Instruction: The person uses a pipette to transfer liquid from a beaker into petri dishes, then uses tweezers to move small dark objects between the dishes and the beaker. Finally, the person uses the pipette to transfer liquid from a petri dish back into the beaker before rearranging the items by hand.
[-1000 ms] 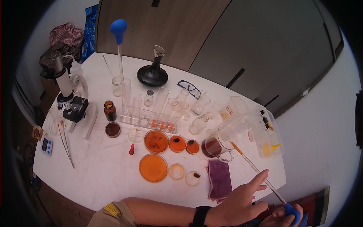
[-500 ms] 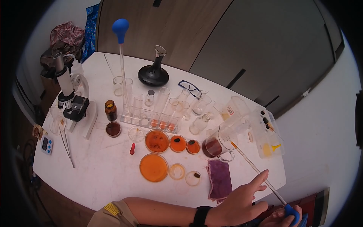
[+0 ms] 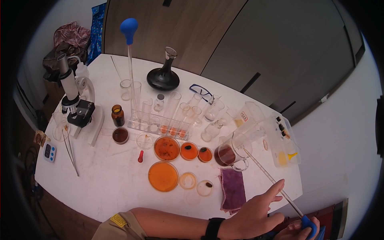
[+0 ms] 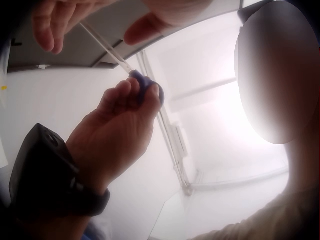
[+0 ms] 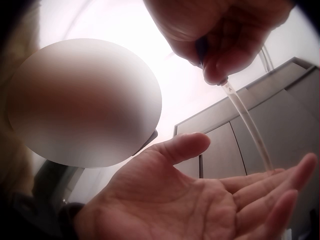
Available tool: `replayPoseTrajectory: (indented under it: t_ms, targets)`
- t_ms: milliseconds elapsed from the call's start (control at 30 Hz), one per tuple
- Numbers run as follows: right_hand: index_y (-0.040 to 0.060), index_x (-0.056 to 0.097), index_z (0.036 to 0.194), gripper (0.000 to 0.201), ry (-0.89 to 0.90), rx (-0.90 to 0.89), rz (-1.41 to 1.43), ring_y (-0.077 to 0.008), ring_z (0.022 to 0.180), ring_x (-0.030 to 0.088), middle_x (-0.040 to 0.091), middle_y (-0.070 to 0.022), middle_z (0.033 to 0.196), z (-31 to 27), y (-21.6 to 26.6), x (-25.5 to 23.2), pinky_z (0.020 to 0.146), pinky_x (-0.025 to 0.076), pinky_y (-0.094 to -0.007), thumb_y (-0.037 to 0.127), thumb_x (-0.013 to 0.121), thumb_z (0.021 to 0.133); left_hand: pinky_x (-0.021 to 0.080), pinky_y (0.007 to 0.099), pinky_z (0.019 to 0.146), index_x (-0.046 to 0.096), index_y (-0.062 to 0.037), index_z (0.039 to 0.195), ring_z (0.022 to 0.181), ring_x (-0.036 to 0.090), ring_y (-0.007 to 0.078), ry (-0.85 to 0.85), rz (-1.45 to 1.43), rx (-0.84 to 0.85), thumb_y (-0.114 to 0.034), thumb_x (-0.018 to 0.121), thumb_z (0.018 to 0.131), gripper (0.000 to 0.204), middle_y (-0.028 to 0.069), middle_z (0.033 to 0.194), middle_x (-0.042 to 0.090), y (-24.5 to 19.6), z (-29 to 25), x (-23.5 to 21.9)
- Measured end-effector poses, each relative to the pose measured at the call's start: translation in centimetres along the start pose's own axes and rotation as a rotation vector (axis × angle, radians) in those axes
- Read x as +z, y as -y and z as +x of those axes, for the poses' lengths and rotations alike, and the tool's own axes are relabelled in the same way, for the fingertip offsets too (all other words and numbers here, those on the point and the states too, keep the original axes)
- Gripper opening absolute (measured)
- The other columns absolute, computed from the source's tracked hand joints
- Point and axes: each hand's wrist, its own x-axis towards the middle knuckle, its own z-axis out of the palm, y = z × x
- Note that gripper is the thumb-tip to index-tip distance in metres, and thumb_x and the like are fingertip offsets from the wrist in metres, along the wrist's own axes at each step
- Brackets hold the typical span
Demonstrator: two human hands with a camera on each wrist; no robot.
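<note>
Nothing much shifts: the pipette point(image 3: 276, 186) tip sits slightly deeper in the beaker point(image 3: 232, 151); right hand point(image 3: 300, 231) fingers pinch its bulb, left hand point(image 3: 256, 214) fingers relaxed, steadying.

Microscope point(image 3: 76, 108) at table's point(image 3: 100, 184) left; test-tube rack point(image 3: 160, 126) mid-table; purple cloth point(image 3: 233, 188) near front edge; black decanter point(image 3: 163, 77) behind.

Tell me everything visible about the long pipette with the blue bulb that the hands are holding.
The pipette is a thin, clear tube, glass by its look, ending in a blue rubber bulb. It slants from the lower right, where the right hand pinches the bulb, up and left to its tip at the rim of a tilted beaker of dark brown liquid. The left hand steadies the tube with straight fingers beneath it. No liquid can be made out in the tube.
</note>
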Motion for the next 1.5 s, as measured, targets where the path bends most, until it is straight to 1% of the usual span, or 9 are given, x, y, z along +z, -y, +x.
replayPoseTrajectory:
  t_ms: [533, 700, 900, 967, 1000, 1067, 1167, 1367, 1500]
  targets:
    - [-0.0111, 0.054, 0.115, 0.059, 0.097, 0.018, 0.032, -0.0179, 0.051, 0.059, 0.064, -0.0174, 0.070, -0.5, -0.4, -1.0, 0.045, 0.051, -0.0246, 0.041, 0.068, 0.092, 0.048, 0.0381, 0.096, 0.028, 0.0089, 0.148, 0.128, 0.054, 0.0336, 0.011, 0.022, -0.027, -0.009, 0.062, 0.078, 0.080, 0.0282, 0.145, 0.045, -0.4, -0.1, -0.1]
    - [-0.0090, 0.054, 0.116, 0.059, 0.040, 0.013, -0.006, -0.0126, 0.050, 0.057, 0.058, -0.0096, 0.065, -0.4, -0.4, -1.5, 0.044, 0.048, -0.0210, 0.046, 0.061, 0.096, 0.047, 0.0388, 0.099, 0.030, 0.0115, 0.147, 0.127, 0.055, 0.0349, 0.002, 0.009, 0.035, -0.010, 0.062, 0.077, 0.079, 0.0302, 0.144, 0.045, -0.7, -0.5, 0.2]
    - [-0.0076, 0.054, 0.116, 0.056, 0.008, 0.039, -0.014, -0.0096, 0.047, 0.039, 0.054, -0.0048, 0.066, -0.5, -0.6, -1.9, 0.041, 0.035, -0.0206, 0.046, 0.051, 0.100, 0.048, 0.0380, 0.098, 0.029, 0.0114, 0.147, 0.126, 0.055, 0.0377, -0.015, 0.110, 0.113, -0.010, 0.060, 0.075, 0.082, 0.0334, 0.139, 0.048, -1.9, -2.4, 0.0]
    - [-0.0074, 0.055, 0.116, 0.058, -0.052, 0.123, 0.022, -0.0098, 0.049, 0.038, 0.052, -0.0041, 0.067, -0.7, -0.6, -1.9, 0.044, 0.035, -0.0211, 0.048, 0.050, 0.099, 0.039, 0.0439, 0.109, 0.007, 0.0001, 0.156, 0.133, 0.049, 0.0381, 0.103, 0.196, -0.051, -0.019, 0.055, 0.084, 0.089, 0.0320, 0.148, 0.038, -1.1, -3.7, -0.4]
    - [-0.0074, 0.055, 0.116, 0.058, -0.047, 0.133, 0.029, -0.0098, 0.049, 0.038, 0.052, -0.0041, 0.067, -0.8, -1.6, -2.5, 0.044, 0.035, -0.0211, 0.048, 0.050, 0.099, 0.039, 0.0439, 0.109, 0.007, 0.0001, 0.156, 0.133, 0.049, 0.0381, 0.091, 0.200, -0.055, -0.019, 0.055, 0.084, 0.089, 0.0320, 0.148, 0.038, -1.2, -4.2, -0.7]
    - [-0.0068, 0.055, 0.117, 0.059, 0.066, 0.062, 0.366, -0.0097, 0.051, 0.040, 0.050, -0.0031, 0.067, -1.1, -4.5, -4.2, 0.045, 0.035, -0.0201, 0.049, 0.050, 0.099, 0.040, 0.0420, 0.109, 0.008, 0.0037, 0.155, 0.131, 0.050, 0.0408, 0.073, 0.247, -0.053, -0.020, 0.056, 0.082, 0.091, 0.0348, 0.141, 0.044, -1.6, -5.6, -1.4]
    - [-0.0074, 0.055, 0.117, 0.060, 0.021, 0.264, 0.148, -0.0099, 0.050, 0.039, 0.049, -0.0031, 0.065, -1.7, -0.7, -1.0, 0.044, 0.034, -0.0207, 0.050, 0.050, 0.099, 0.049, 0.0381, 0.096, 0.026, 0.0095, 0.149, 0.125, 0.056, 0.0376, -0.056, 0.338, 0.069, -0.010, 0.060, 0.074, 0.085, 0.0327, 0.138, 0.049, -3.6, -7.1, -1.6]
    - [-0.0098, 0.055, 0.117, 0.067, 0.211, 0.292, 0.109, -0.0103, 0.048, 0.038, 0.044, -0.0023, 0.058, -2.6, -0.5, 0.8, 0.043, 0.034, -0.0221, 0.054, 0.053, 0.098, 0.049, 0.0406, 0.096, 0.021, 0.0076, 0.151, 0.122, 0.058, 0.0375, -0.098, 0.346, 0.018, -0.010, 0.059, 0.075, 0.087, 0.0305, 0.142, 0.047, -3.9, -9.3, -3.5]
    - [-0.0139, 0.052, 0.118, 0.065, 0.329, 0.392, 0.255, -0.0125, 0.050, 0.049, 0.058, -0.0098, 0.065, -2.9, -0.3, 1.8, 0.043, 0.039, -0.0217, 0.046, 0.062, 0.096, 0.048, 0.0416, 0.098, 0.018, 0.0079, 0.152, 0.122, 0.058, 0.0376, -0.116, 0.367, 0.033, -0.011, 0.059, 0.076, 0.088, 0.0313, 0.144, 0.043, -3.8, -9.9, -4.8]
